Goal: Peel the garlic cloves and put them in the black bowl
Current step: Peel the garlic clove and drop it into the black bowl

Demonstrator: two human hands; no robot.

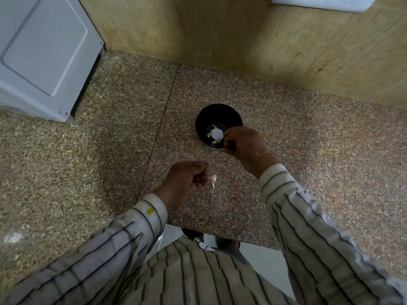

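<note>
Barely, right hand (pixel 240 143) overlaps black bowl (pixel 211 114) rim.

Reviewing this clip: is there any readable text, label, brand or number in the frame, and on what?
No text can be read here.
Dark marks on the white wall plate, top right: cut off and too blurred to read.
No label shows on the grey appliance.
Inside the black bowl: a pale pattern, no letters.
On the left cuff: a yellow mark, no letters.
</note>
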